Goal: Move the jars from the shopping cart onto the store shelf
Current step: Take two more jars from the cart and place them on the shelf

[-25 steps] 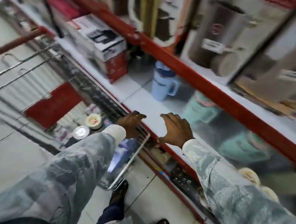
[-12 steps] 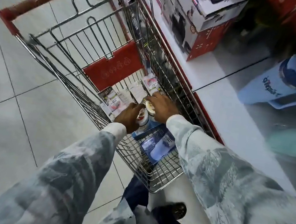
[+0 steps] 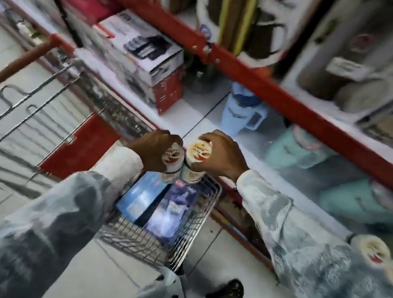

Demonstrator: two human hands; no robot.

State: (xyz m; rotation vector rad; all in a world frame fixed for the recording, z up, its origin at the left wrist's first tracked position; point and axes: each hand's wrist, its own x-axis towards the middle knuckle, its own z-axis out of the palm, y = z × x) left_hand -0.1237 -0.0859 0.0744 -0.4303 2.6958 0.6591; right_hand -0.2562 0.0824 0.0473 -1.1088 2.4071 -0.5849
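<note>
White shelf (image 3: 196, 119) under mugs, boxes

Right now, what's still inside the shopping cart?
Two blue packages lie in the shopping cart. The sleeves and hands cover the rest, so any remaining jars are hidden.

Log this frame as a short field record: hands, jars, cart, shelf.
left hand: closed around a jar, above the cart
right hand: closed around a second jar, lid facing the camera
jars held: side by side, close together; contact unclear
shopping cart: wire basket below the hands, blue boxes inside
store shelf: white surface right of the cart, two jars already on it
image quality: motion-blurred
</note>
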